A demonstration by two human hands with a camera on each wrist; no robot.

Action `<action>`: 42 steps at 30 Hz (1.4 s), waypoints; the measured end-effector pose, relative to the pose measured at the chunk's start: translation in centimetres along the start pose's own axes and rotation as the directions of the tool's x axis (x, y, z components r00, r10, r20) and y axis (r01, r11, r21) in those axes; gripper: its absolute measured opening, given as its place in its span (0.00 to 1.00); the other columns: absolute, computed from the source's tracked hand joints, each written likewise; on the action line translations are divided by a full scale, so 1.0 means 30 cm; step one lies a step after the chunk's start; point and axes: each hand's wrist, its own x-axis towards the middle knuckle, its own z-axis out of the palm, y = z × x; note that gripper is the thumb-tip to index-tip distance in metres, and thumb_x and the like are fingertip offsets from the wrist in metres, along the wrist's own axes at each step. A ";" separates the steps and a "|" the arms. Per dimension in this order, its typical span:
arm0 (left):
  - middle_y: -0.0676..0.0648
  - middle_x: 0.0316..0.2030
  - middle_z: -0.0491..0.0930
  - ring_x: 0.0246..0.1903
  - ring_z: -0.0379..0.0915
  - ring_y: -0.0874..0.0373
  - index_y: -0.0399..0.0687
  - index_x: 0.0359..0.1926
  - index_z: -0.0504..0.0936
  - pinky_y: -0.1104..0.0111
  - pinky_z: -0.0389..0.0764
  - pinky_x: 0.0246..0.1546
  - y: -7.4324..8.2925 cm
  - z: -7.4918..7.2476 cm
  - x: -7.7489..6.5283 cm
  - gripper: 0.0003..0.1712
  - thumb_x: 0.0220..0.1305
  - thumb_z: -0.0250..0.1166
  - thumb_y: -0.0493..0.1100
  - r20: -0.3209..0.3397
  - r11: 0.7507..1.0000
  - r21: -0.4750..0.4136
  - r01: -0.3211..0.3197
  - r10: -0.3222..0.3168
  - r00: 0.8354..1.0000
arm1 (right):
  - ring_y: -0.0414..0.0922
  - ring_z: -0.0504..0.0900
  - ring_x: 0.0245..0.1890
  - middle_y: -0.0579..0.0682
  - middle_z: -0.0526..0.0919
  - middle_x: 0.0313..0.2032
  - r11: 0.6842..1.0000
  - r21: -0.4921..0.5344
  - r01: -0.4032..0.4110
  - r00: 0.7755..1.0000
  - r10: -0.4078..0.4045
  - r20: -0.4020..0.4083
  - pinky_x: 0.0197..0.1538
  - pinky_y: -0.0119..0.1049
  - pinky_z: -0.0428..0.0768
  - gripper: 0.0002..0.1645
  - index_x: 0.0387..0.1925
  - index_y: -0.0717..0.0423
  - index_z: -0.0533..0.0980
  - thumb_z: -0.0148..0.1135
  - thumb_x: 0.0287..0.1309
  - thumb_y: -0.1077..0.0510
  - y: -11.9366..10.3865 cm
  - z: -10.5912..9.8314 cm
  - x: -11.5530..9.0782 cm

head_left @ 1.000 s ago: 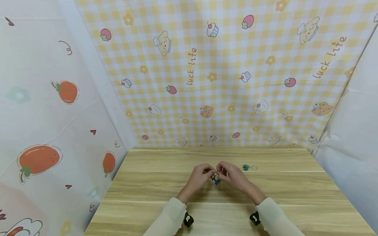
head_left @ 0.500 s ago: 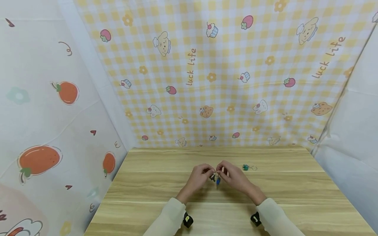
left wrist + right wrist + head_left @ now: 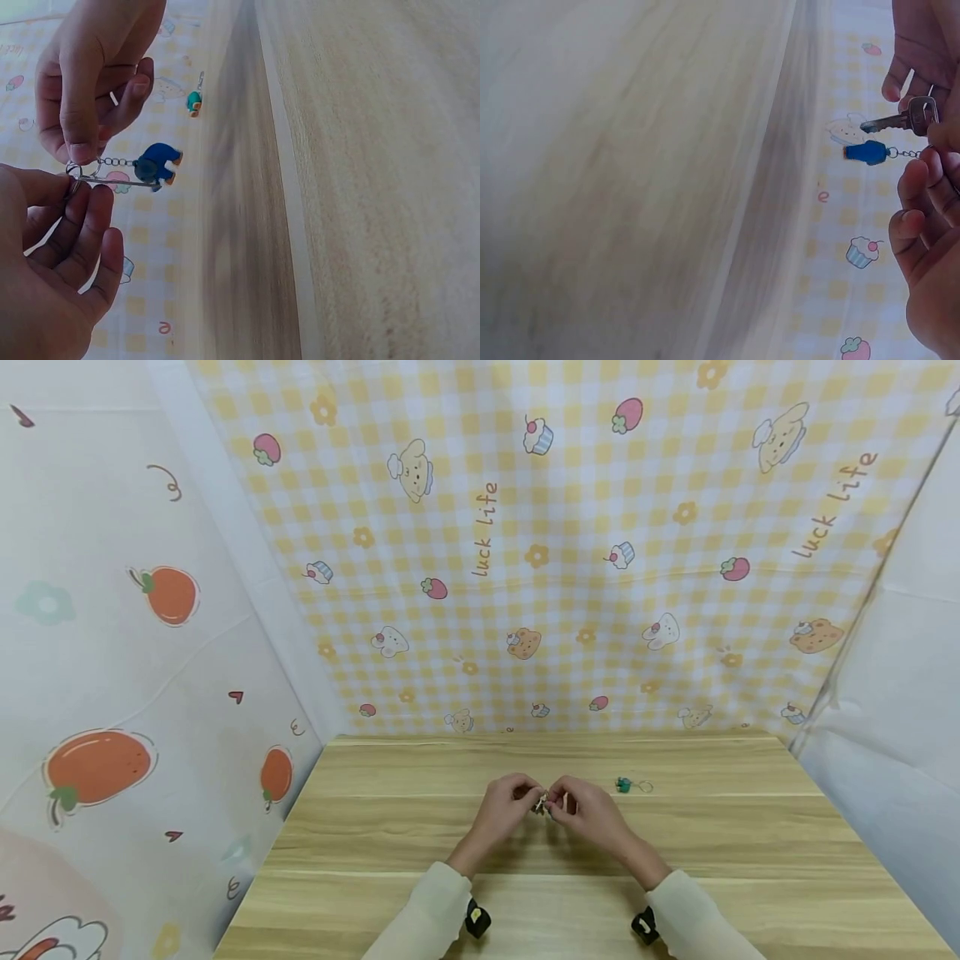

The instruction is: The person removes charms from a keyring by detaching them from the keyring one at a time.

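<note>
Over the middle of the table, my two hands meet fingertip to fingertip. My left hand pinches the bow end of a metal key, which shows edge-on in the left wrist view. With thumb and fingers my right hand pinches the small key ring at the same spot. From that ring a short chain carries a blue figure charm, hanging beside the key. Fingertips cover part of the ring, so I cannot tell whether the key is threaded on it. In the head view the charm is mostly hidden.
A green figure keychain with a wire ring lies on the wooden table, right of and beyond my right hand. A yellow checked cloth hangs behind the table, with white cloth at both sides.
Half a second ago the blue charm hung visible between my hands in the head view; now it is mostly hidden by the fingers. My right hand has shifted slightly left and its fingers have moved.
</note>
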 end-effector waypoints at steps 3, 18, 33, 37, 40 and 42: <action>0.47 0.37 0.90 0.34 0.80 0.67 0.45 0.42 0.90 0.73 0.82 0.39 0.001 0.000 0.000 0.08 0.77 0.66 0.41 -0.009 1.000 -0.002 0.005 -0.005 1.000 | 0.30 0.73 0.26 0.38 0.82 0.30 0.999 -0.004 0.035 0.999 -0.035 -0.012 0.28 0.26 0.75 0.07 0.37 0.47 0.80 0.71 0.67 0.62 0.005 0.004 0.001; 0.47 0.34 0.89 0.32 0.80 0.68 0.44 0.40 0.90 0.73 0.82 0.39 0.000 -0.005 -0.001 0.07 0.75 0.67 0.39 -0.051 0.999 -0.031 0.025 -0.026 0.998 | 0.30 0.75 0.27 0.40 0.84 0.34 0.999 0.054 -0.008 1.000 0.009 -0.014 0.29 0.27 0.77 0.09 0.40 0.50 0.81 0.73 0.65 0.66 -0.016 0.009 -0.014; 0.47 0.35 0.89 0.32 0.79 0.67 0.44 0.42 0.90 0.74 0.82 0.36 -0.002 -0.003 -0.005 0.05 0.74 0.67 0.38 -0.031 0.998 0.011 -0.057 0.057 0.998 | 0.29 0.74 0.25 0.40 0.84 0.33 0.990 0.072 -0.121 0.992 0.124 -0.034 0.28 0.28 0.76 0.03 0.39 0.51 0.82 0.69 0.70 0.61 -0.036 0.023 -0.002; 0.48 0.34 0.89 0.31 0.79 0.67 0.45 0.41 0.89 0.74 0.83 0.35 -0.006 -0.004 -0.006 0.05 0.74 0.67 0.38 -0.025 0.998 0.022 -0.054 0.055 0.998 | 0.30 0.74 0.25 0.40 0.84 0.32 0.993 0.070 -0.094 0.994 0.097 -0.039 0.28 0.28 0.76 0.03 0.38 0.50 0.82 0.69 0.71 0.60 -0.037 0.022 -0.001; 0.48 0.34 0.88 0.32 0.79 0.67 0.45 0.40 0.89 0.74 0.83 0.36 -0.007 -0.005 -0.006 0.05 0.74 0.67 0.38 -0.035 0.998 0.030 -0.046 0.047 0.998 | 0.31 0.74 0.24 0.40 0.84 0.32 0.995 0.069 -0.065 0.996 0.069 -0.056 0.27 0.28 0.76 0.06 0.37 0.49 0.81 0.71 0.69 0.62 -0.038 0.024 -0.001; 0.48 0.33 0.88 0.32 0.79 0.66 0.45 0.40 0.89 0.74 0.82 0.37 -0.010 -0.005 -0.006 0.05 0.74 0.67 0.37 -0.048 0.999 0.032 -0.042 0.043 0.998 | 0.32 0.74 0.24 0.39 0.83 0.31 0.996 0.075 -0.044 0.996 0.049 -0.068 0.27 0.28 0.76 0.08 0.36 0.48 0.81 0.72 0.67 0.64 -0.039 0.024 0.000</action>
